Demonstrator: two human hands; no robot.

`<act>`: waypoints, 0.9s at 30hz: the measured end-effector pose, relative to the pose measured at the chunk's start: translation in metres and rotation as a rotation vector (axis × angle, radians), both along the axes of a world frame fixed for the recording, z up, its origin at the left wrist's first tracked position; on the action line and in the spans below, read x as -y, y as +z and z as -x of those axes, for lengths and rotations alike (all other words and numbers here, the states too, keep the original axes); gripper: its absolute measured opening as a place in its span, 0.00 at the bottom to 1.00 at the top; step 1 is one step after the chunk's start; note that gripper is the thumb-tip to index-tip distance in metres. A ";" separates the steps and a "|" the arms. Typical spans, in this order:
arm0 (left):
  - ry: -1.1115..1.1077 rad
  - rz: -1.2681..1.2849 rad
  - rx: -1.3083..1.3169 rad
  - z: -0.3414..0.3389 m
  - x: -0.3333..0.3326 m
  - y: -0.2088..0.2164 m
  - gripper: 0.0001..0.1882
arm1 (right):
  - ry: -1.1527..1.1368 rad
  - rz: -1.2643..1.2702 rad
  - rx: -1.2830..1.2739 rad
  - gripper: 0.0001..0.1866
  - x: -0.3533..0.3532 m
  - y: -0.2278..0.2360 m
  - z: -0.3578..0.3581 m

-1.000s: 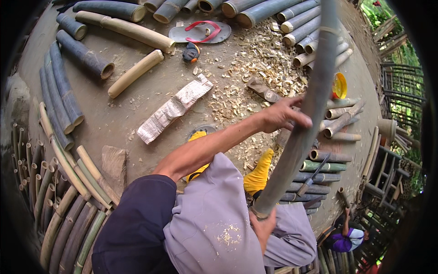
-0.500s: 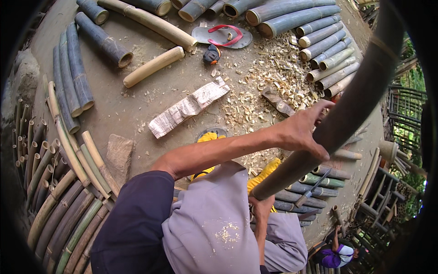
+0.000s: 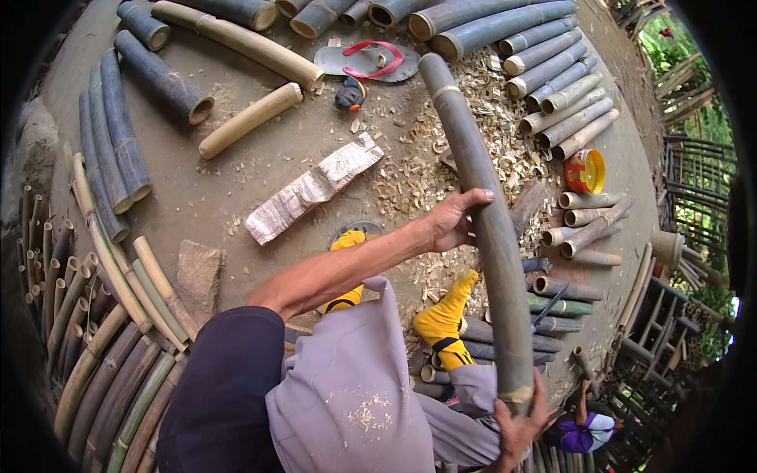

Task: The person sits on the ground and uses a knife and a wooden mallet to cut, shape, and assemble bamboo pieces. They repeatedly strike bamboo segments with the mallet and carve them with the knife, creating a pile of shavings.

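Observation:
A long grey-brown bamboo pole (image 3: 501, 276) slants across the space in front of me, its far end near the wood chips and its near end by my right leg. My left hand (image 3: 453, 222) grips it around the middle from the left side; part of the fingers is hidden behind the pole. My right hand (image 3: 519, 430) cups the near end, with thumb and fingers on either side of it. Beyond the pole lie pale wood chips (image 3: 410, 185). My yellow-socked foot (image 3: 445, 319) is just left of the pole.
A rough pale wood block (image 3: 311, 189) lies on the ground. Beyond it are a tape measure (image 3: 350, 94) and a grey sandal (image 3: 331, 61). Cut bamboo lengths (image 3: 556, 67) surround me, with a yellow-red tub (image 3: 583, 171) at right. Another person (image 3: 579, 433) is at lower right.
The bamboo pole has swung from leaning up to the far right to pointing away and slightly left. Both hands moved with it; the right hand shifted right. The tub came into fuller view.

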State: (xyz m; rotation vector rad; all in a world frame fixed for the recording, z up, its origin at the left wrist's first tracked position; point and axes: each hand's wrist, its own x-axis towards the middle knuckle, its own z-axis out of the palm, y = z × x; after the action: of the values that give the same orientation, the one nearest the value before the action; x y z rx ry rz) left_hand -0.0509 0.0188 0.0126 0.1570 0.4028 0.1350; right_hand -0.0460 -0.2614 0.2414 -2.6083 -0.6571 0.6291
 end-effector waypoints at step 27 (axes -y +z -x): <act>0.416 -1.816 -1.425 0.191 -0.239 -0.060 0.45 | 0.102 -0.175 -0.265 0.23 -0.065 -0.222 0.008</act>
State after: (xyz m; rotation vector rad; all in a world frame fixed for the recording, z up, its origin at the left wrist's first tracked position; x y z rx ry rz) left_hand -0.2415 0.2575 -0.0471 2.0431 1.6445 0.7951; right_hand -0.0537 -0.1963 0.0192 -2.2900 -0.7266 0.8879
